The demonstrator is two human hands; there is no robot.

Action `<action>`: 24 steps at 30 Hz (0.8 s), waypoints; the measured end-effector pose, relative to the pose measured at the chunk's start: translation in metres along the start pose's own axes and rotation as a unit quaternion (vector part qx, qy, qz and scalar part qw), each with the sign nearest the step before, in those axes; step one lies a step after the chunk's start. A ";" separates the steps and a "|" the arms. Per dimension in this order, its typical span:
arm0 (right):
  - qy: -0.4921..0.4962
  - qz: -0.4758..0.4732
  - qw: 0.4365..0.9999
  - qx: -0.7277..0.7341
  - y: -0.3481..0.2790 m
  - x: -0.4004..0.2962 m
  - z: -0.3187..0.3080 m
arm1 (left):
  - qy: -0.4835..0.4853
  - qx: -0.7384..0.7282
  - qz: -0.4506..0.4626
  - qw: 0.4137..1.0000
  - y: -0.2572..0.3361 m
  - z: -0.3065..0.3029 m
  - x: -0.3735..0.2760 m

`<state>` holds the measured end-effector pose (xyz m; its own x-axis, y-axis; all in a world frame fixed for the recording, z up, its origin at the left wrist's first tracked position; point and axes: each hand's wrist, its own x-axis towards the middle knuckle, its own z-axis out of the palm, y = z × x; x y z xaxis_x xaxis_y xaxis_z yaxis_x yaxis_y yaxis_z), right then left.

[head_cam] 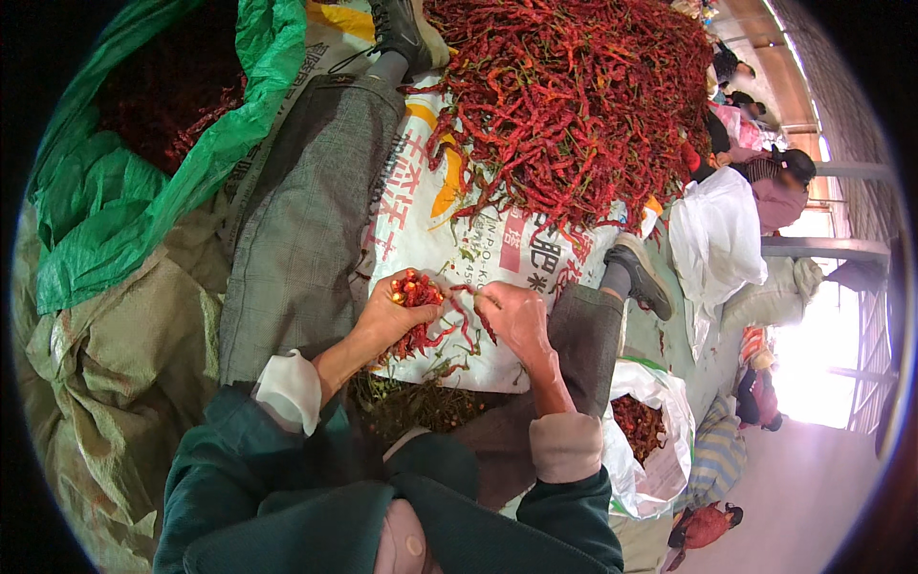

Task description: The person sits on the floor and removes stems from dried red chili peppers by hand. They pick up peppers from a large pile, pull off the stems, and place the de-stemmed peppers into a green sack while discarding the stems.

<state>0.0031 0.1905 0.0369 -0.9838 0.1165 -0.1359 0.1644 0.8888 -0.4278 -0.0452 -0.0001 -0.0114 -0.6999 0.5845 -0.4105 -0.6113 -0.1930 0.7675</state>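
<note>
A bunch of red chili peppers (418,290) is gripped in my left hand (391,312), their cut, pale ends facing up. Just to the right, my right hand (513,312) pinches a red chili pepper (488,328) by its stem end, with its fingers bent. Between the hands, a few loose chilies (462,323) lie on a printed white woven sack (495,366). Beyond them a large heap of red chilies (574,107) covers the sack's far part. Green stems and scraps (423,402) are piled below my hands, near my lap.
My legs stretch out either side of the sack. At left stand a green woven bag (143,251) of dark red chilies and tan sacks (136,359). At right are a white bag (678,459) holding dried-looking chilies and a white sack (717,229). Several people sit farther right.
</note>
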 end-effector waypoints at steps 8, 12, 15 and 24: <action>-0.065 -0.168 0.983 -0.028 -0.034 -0.006 -0.014 | -0.042 0.264 0.161 0.950 -0.004 0.001 -0.006; 0.014 -0.148 0.988 0.053 -0.031 -0.010 0.008 | -0.053 0.197 0.129 0.970 -0.006 -0.005 -0.002; -0.028 0.036 0.973 0.225 -0.041 -0.017 0.016 | -0.068 0.031 0.006 0.997 -0.002 -0.010 -0.002; -0.163 0.160 0.866 0.445 -0.019 -0.064 -0.022 | -0.062 -0.117 -0.102 0.986 0.012 -0.009 -0.014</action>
<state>0.0616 0.1755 0.0737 -0.8293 0.0345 -0.5578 0.5574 0.1242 -0.8209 -0.0461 -0.0178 -0.0008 -0.5117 0.7187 -0.4707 -0.8133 -0.2287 0.5350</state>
